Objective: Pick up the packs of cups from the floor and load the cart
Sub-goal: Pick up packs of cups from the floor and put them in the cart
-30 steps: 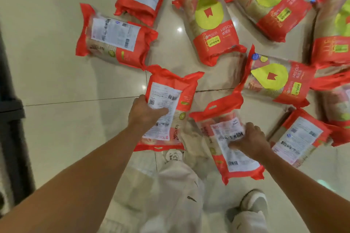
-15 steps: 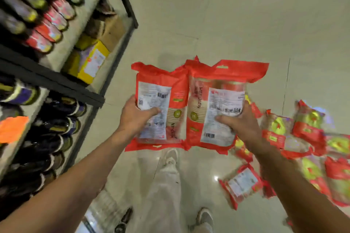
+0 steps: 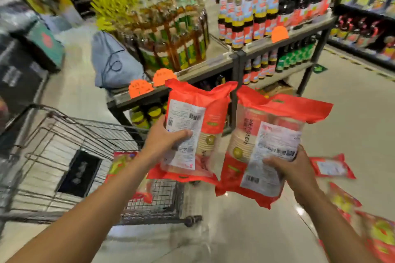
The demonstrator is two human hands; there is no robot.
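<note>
Shop aisles fill the upper frame, with a shelf [image 3: 284, 37] of bottles [image 3: 256, 17] at upper right and pale floor [image 3: 352, 113] below it. At lower left stands the wire cart [image 3: 85, 130], and one red pack [image 3: 121, 162] lies inside it, partly hidden by the left forearm. Two more packs are held up in mid-frame, just beside each other, their near edges almost meeting at the bottom. The left pack [image 3: 209, 117] stands nearly upright, its long axis running from low to high in the frame and leaning a little rightward at the top, red flap uppermost and white label toward the camera. Its lower edge overlaps the cart's right corner in the picture. The left hand [image 3: 164, 141] grips it at mid-height on its left edge: the thumb lies across the label, and the fingers are behind the pack, out of sight. The right pack [image 3: 267, 145] has the same pose, flap at the top and label forward, tilted slightly more to the right. The right hand [image 3: 292, 168] holds its lower right corner, thumb pressed on the label's lower part and fingers curled round the right edge to the back. More packs lie on the floor at right, one flat by the right wrist [image 3: 330, 167] and blurred ones in the lower right corner [image 3: 382, 239].
</note>
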